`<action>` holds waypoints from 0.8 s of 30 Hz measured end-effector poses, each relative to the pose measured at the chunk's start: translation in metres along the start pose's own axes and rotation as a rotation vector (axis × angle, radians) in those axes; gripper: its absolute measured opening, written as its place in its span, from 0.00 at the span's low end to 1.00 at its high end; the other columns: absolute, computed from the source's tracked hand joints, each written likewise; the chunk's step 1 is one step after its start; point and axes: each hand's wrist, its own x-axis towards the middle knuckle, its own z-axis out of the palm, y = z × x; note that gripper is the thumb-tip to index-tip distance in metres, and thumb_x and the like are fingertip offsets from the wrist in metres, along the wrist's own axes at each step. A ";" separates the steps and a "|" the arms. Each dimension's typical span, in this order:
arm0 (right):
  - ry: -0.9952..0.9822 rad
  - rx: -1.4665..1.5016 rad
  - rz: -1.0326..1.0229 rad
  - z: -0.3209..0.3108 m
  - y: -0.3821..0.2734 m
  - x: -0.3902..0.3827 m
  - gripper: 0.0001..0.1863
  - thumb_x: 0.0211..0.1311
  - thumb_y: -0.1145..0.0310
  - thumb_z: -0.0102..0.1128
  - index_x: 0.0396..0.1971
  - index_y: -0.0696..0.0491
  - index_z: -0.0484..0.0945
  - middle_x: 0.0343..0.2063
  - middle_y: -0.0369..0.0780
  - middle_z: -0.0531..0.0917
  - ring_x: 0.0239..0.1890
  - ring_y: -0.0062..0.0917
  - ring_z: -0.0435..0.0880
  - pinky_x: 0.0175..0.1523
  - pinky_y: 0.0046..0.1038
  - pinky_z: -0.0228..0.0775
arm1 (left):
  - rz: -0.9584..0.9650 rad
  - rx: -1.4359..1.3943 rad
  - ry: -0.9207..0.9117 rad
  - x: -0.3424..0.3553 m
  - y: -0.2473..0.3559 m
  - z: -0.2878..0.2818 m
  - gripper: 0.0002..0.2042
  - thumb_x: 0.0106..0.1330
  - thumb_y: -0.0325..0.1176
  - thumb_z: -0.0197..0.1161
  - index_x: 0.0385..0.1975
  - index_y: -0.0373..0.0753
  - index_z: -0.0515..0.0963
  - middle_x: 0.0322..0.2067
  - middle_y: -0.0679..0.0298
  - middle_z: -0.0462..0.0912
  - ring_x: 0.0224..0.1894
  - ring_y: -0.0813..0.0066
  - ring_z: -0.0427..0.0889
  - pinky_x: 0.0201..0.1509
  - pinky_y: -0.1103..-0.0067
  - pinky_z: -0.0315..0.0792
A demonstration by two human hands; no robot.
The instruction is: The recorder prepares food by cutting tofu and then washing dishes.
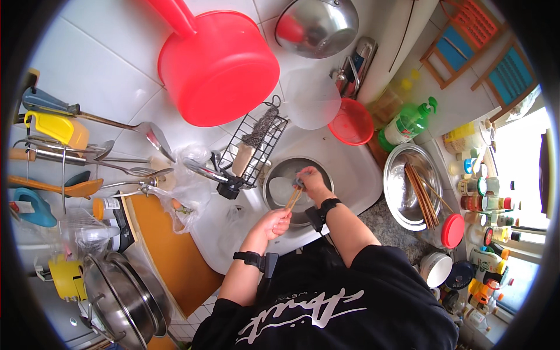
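Over the sink (357, 186), my left hand (276, 223) is closed around the lower ends of some light wooden chopsticks (294, 199). My right hand (315, 183) is wrapped round their upper part, pinching a small blue-grey cloth or scrubber (298, 182) against them; its exact kind is hard to make out. Below both hands, a round steel basin (268, 185) stands in the sink with a pale round shape inside it. On the counter to the right, a steel bowl (389, 184) holds several brown chopsticks (421, 198), leaning together across its rim.
A black wire rack (256, 153) with a steel scourer (261, 125) hangs beside the faucet (205, 171). A red dipper (227, 67) is on the wall. Right: a red bowl (351, 121), a green pump bottle (405, 123) and jars. Left: a wooden board (166, 245) and steel pots (119, 303).
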 end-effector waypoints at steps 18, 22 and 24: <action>-0.245 0.234 0.117 -0.015 -0.004 -0.060 0.08 0.75 0.72 0.68 0.46 0.46 0.77 0.45 0.39 0.85 0.49 0.35 0.87 0.51 0.54 0.85 | 0.032 0.036 0.058 0.027 -0.009 0.018 0.13 0.86 0.44 0.58 0.42 0.42 0.74 0.23 0.72 0.68 0.16 0.85 0.60 0.17 0.84 0.53; -0.251 0.070 0.070 -0.004 0.006 -0.083 0.10 0.74 0.73 0.70 0.46 0.47 0.77 0.41 0.39 0.86 0.45 0.33 0.88 0.46 0.45 0.84 | 0.099 0.107 0.071 0.036 -0.005 0.014 0.13 0.86 0.45 0.57 0.43 0.42 0.75 0.26 0.71 0.72 0.19 0.82 0.67 0.21 0.82 0.61; -0.372 -0.045 0.127 -0.006 0.005 -0.090 0.10 0.73 0.72 0.71 0.46 0.48 0.78 0.39 0.38 0.86 0.42 0.32 0.88 0.45 0.40 0.83 | 0.155 0.121 0.022 0.044 -0.003 0.013 0.13 0.86 0.45 0.58 0.46 0.42 0.77 0.29 0.68 0.79 0.22 0.79 0.75 0.24 0.81 0.69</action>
